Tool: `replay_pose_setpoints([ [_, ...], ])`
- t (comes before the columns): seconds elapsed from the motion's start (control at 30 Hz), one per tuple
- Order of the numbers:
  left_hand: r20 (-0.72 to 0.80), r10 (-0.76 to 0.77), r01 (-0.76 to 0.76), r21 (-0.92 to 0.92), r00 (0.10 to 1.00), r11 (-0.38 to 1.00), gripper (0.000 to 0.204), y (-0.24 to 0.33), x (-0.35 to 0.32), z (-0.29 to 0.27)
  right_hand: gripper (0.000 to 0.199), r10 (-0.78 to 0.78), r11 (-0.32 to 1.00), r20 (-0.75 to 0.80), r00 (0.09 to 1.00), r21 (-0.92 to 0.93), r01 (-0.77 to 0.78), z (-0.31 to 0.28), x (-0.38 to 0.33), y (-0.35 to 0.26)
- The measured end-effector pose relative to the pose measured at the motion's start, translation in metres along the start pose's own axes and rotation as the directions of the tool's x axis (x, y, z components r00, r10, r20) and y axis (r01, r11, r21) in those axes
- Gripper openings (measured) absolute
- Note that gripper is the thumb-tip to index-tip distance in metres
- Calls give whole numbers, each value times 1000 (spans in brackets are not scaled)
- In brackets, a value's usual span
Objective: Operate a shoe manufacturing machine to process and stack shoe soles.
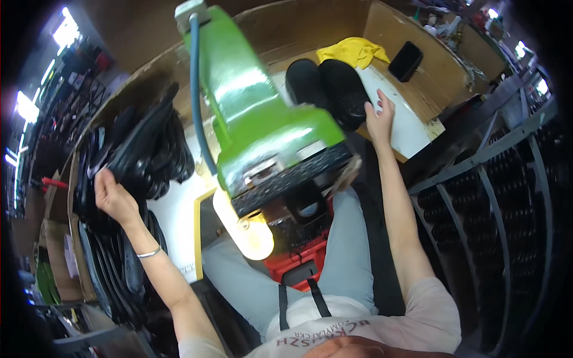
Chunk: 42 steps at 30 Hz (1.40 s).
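At the left, my left hand pinches the edge of a black, flat-looking piece at a bundle of similar dark pieces; its exact kind cannot be made out. My right hand has its fingers apart, with the thumb beside a pair of black sole-shaped pieces lying on the white tabletop. Between my arms stands a green machine head with a blue-grey hose along its left side. A lit yellow-white part sits under it.
A yellow cloth and a black phone-like object lie by the cardboard wall at the back. More black strips stack at lower left. A metal rack holding dark items stands at right. Something red lies between my legs.
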<state>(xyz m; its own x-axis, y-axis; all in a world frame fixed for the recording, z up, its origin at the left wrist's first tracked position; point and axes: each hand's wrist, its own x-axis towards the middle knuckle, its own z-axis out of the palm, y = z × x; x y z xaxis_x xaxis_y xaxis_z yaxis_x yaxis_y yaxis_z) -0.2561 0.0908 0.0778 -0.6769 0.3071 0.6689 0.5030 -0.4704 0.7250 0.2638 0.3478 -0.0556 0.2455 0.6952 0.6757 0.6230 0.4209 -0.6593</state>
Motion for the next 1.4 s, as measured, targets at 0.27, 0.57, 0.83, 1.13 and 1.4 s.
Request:
replay_pose_setpoints([
  [0.27, -219, 32, -102, -316, 975, 943, 28, 131, -134, -80, 31, -153, 118, 930, 333, 352, -928, -69, -214, -157],
  [0.57, 92, -274, 230, 333, 957, 914, 12, 134, -230, -71, 52, -198, 938, 937, 287, 266, -223, -68, -346, -76],
  [0.83, 86, -781, 755, -339, 618, 561, 9, 111, -283, 22, 105, 166, 89, 639, 751, 748, -657, -112, -218, -125],
  [1.13, 284, -518, 590, -432, 807, 682, 30, 105, -267, 79, 87, 145, 547, 283, 948, 776, -315, -102, -148, -111],
  [1.4, 427, -295, 288, 82, 855, 954, 57, 95, -245, 45, 89, 156, 473, 384, 910, 780, -410, -81, -166, -126],
])
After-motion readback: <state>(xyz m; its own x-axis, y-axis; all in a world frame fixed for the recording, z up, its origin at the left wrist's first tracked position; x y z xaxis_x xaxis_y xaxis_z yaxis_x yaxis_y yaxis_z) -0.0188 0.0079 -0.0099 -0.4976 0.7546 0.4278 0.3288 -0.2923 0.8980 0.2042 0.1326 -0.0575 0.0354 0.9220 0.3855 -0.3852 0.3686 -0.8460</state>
